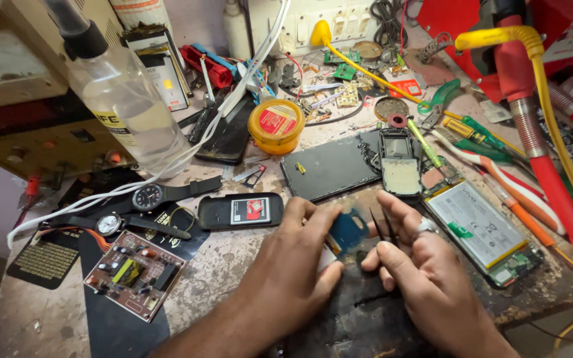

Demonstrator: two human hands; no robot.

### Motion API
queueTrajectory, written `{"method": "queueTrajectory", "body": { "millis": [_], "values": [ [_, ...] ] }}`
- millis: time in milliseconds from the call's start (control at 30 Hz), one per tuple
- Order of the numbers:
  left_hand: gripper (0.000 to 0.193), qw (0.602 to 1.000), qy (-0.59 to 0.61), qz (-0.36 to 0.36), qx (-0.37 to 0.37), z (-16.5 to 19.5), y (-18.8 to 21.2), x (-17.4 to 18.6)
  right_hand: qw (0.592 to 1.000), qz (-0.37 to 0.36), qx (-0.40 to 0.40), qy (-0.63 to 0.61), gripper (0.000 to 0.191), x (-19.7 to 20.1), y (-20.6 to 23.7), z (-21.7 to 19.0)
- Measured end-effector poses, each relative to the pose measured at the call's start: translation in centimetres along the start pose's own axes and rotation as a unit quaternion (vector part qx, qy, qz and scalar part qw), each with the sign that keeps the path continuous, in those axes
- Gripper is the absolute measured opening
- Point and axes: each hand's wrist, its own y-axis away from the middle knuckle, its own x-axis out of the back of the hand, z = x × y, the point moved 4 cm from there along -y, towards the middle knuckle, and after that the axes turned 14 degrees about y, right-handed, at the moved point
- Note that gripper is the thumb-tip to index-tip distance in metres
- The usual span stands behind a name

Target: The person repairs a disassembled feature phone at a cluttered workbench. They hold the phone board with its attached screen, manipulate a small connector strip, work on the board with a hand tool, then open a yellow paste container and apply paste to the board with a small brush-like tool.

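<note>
Small blue board [347,231], L hand [293,265] pinching.

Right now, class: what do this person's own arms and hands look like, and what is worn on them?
Both forearms are bare, with no sleeves, gloves or wristwatch in view. The right hand wears a silver-coloured ring on one of its fingers. The left hand shows no ring or other jewellery.

Bright, even overhead light; soft shadows under hands; glare on clear bottle [124,99]; wide-angle bending at edges; sharp centre.
</note>
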Motion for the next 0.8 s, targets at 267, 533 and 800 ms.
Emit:
{"method": "queueTrajectory", "body": {
  "millis": [267, 533, 800],
  "values": [
    [0.063, 0.988, -0.154, -0.02, 0.013, 1.0, -0.5, 0.4, 0.993, 0.084, 0.058, 0.061, 0.058, 1.0, 0.5, -0.4],
    [0.073, 0.962, -0.136, 0.025, -0.235, 2.4, 0.1, 0.7, 0.991, 0.119, 0.053, -0.004, 0.029, 0.0, -0.5, -1.8],
    [0.019, 0.958, -0.157, -0.017, -0.241, 1.5, -0.4, -0.3, 0.88, 0.18, 0.207, 0.388, 0.025, 0.2, 1.7, -4.3]
  ]
}}
